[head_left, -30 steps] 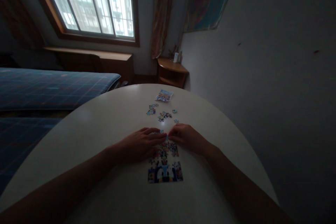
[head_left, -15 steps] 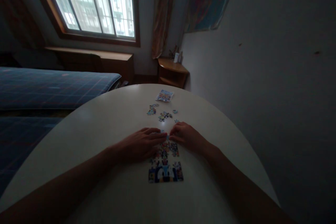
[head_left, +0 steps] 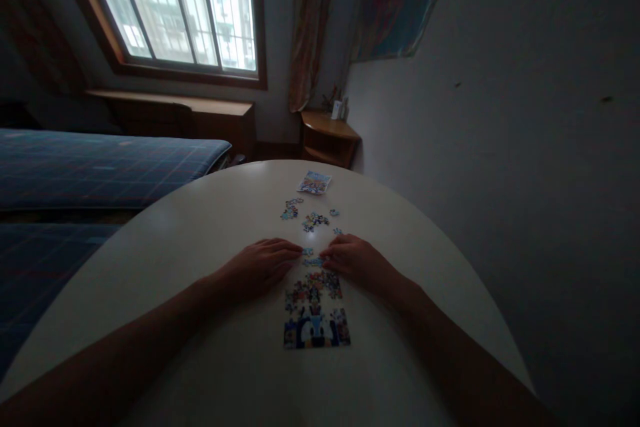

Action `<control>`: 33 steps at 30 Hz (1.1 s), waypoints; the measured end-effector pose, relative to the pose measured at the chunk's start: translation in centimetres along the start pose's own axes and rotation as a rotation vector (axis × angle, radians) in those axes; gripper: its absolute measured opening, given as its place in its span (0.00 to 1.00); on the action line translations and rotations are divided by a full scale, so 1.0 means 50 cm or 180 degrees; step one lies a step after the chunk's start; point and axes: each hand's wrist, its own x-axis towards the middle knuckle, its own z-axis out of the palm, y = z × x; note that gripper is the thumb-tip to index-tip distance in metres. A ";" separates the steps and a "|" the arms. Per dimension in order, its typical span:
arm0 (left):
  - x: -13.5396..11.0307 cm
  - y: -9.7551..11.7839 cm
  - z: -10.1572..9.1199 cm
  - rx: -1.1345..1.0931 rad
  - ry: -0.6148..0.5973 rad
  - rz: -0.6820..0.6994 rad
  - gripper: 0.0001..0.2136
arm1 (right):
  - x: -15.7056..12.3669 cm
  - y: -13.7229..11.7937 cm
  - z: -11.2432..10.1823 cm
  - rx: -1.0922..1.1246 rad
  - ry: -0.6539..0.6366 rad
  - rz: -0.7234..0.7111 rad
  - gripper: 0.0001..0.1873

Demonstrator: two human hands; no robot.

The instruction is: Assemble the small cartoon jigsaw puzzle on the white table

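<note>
A partly joined jigsaw puzzle (head_left: 317,330) lies on the white round table (head_left: 235,360), with dark blue cartoon shapes at its near end. My left hand (head_left: 265,265) rests flat on the left, fingers stretched out, its fingertips at a small light-blue jigsaw piece (head_left: 307,251). From the right, my right hand (head_left: 356,261) has its fingers curled and pinched at the end of a short strip of light-blue jigsaw pieces (head_left: 313,262), just beyond the puzzle's far edge. The fingertips partly hide what they pinch.
Loose jigsaw pieces (head_left: 315,221) lie in small groups farther out, another cluster (head_left: 290,211) to their left. A printed picture packet (head_left: 315,182) is near the table's far edge. A bed (head_left: 110,170) stands to the left, a wall (head_left: 490,167) to the right.
My left hand has drawn back to the left, uncovering the light-blue pieces and the puzzle's left side. My right hand stays almost in place, fingers still pinched.
</note>
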 end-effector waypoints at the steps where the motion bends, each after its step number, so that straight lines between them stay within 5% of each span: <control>1: 0.000 -0.002 0.001 -0.0008 -0.0010 -0.0002 0.14 | 0.001 -0.001 0.002 0.0031 0.0002 -0.0006 0.08; 13: 0.008 -0.010 0.016 -0.0092 -0.0275 0.0094 0.19 | 0.012 -0.020 0.012 0.0252 0.0060 0.0262 0.05; 33: 0.010 0.003 0.004 0.0075 0.0064 -0.0203 0.15 | 0.007 -0.023 -0.003 0.0214 -0.0149 0.0426 0.03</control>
